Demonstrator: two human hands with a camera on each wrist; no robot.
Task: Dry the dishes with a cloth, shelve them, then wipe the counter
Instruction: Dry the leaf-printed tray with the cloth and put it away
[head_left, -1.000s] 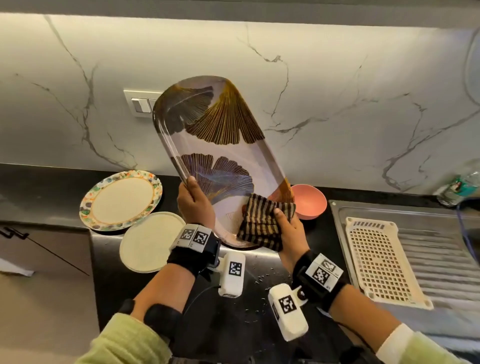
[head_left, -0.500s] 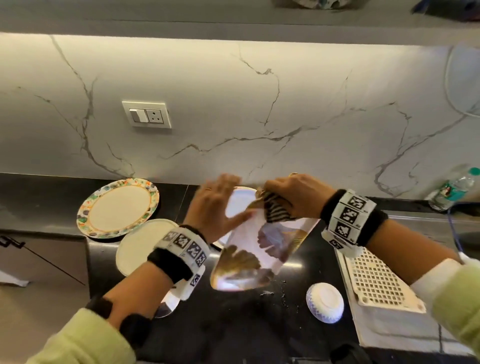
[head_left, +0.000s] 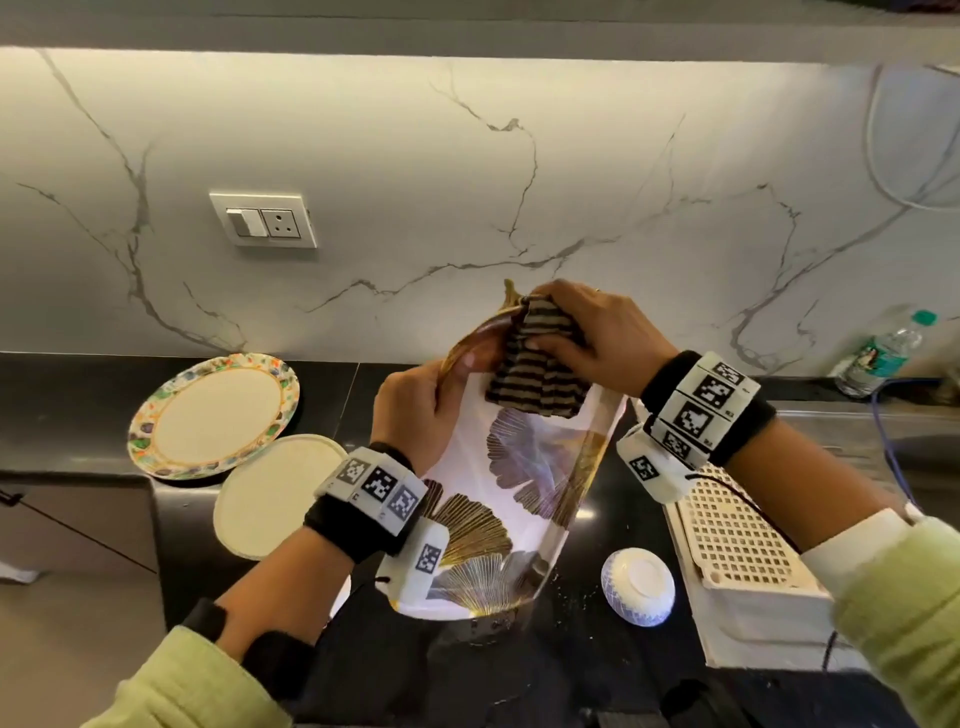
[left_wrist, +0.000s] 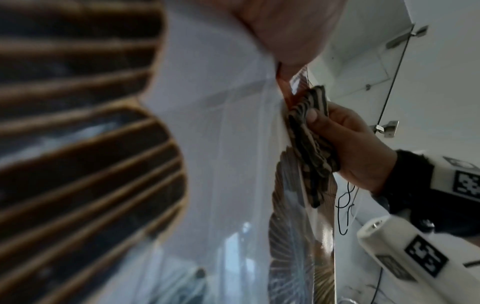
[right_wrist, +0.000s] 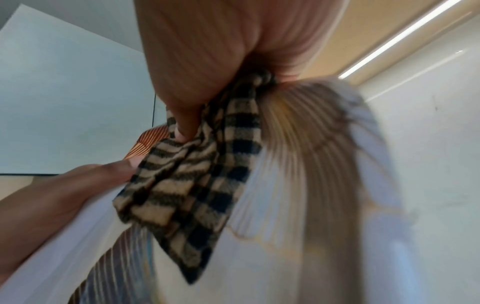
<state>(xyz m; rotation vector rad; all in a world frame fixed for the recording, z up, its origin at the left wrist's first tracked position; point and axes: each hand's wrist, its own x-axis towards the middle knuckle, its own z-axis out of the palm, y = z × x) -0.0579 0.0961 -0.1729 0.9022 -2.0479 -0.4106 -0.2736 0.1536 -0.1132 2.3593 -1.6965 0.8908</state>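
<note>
A long oval tray printed with gold and dark fan leaves is held tilted above the black counter, its far end raised. My left hand grips the tray's left rim near the top. My right hand pinches a black-and-tan striped cloth and presses it on the tray's upper end. In the left wrist view the cloth lies against the tray's edge. In the right wrist view my thumb and fingers clamp the cloth on the tray.
A floral-rimmed plate and a plain cream plate lie on the counter to the left. An upturned white bowl sits right of the tray. A cream drying rack and a water bottle stand further right.
The tray went from upright against the wall to lowered and tipped towards me. My right hand moved the cloth from the tray's lower end to its far end; my left hand regripped its rim.
</note>
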